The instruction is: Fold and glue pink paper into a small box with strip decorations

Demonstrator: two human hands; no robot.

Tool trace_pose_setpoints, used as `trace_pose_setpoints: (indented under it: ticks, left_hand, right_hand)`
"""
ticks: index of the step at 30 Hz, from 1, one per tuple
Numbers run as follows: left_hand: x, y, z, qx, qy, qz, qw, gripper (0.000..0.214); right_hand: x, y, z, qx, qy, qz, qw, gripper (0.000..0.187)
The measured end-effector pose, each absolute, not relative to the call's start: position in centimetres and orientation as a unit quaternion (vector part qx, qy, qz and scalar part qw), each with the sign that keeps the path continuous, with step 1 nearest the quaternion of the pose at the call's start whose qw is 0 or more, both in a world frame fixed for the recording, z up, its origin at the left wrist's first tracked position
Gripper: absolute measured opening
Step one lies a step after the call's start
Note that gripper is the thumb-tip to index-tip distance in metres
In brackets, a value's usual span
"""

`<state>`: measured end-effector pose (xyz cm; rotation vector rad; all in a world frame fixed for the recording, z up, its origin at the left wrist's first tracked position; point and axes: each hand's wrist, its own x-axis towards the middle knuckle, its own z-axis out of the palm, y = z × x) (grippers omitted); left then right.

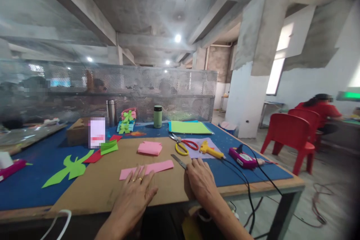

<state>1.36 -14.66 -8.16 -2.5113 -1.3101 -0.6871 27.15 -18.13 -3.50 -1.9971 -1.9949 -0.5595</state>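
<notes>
My left hand lies flat with fingers apart on a long pink strip, which rests on a brown cardboard sheet. My right hand is closed around a knife; its thin grey blade points up and left, past the strip's right end, and its handle is hidden in the fist. Just beyond the strip sits a folded pink piece. Scissors with one red and one yellow handle loop lie open past the blade. To their right, a yellow glue gun rests on a pale purple sheet.
Green cut pieces and red scraps lie left. Behind stand a cardboard box, a lit screen, a steel flask and a green cup. A purple device trails cables rightward. A person in red sits beyond red chairs.
</notes>
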Motion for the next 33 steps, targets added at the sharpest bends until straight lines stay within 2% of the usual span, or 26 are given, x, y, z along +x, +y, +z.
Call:
trace_pose_setpoints:
  ticks: [8, 13, 23, 29, 33]
  left_hand:
    - [1.2, -15.5, -7.3, -0.855, -0.446, -0.244, 0.100, 0.056]
    - [0.6, -15.7, -7.1, -0.864, -0.419, -0.269, 0.077, 0.047]
    - [0.5, -16.1, -5.6, -0.871, -0.388, -0.300, -0.025, 0.024]
    - [4.3, -15.6, -3.5, -0.872, -0.439, -0.217, 0.024, 0.019]
    - [5.6, -15.3, -3.1, -0.882, -0.416, -0.219, 0.026, 0.019]
  right_hand:
    - [27.4, -19.8, -2.3, -0.702, -0.682, -0.178, 0.104, 0.026]
    - [27.7, -19.7, -2.2, -0.696, -0.687, -0.182, 0.100, 0.024]
    - [29.0, -22.2, -2.1, -0.674, -0.713, -0.103, 0.162, 0.009]
    - [29.6, -22.3, -2.0, -0.678, -0.714, -0.089, 0.150, 0.005]
    - [29.8, -22.0, -1.6, -0.678, -0.717, -0.058, 0.148, 0.005]
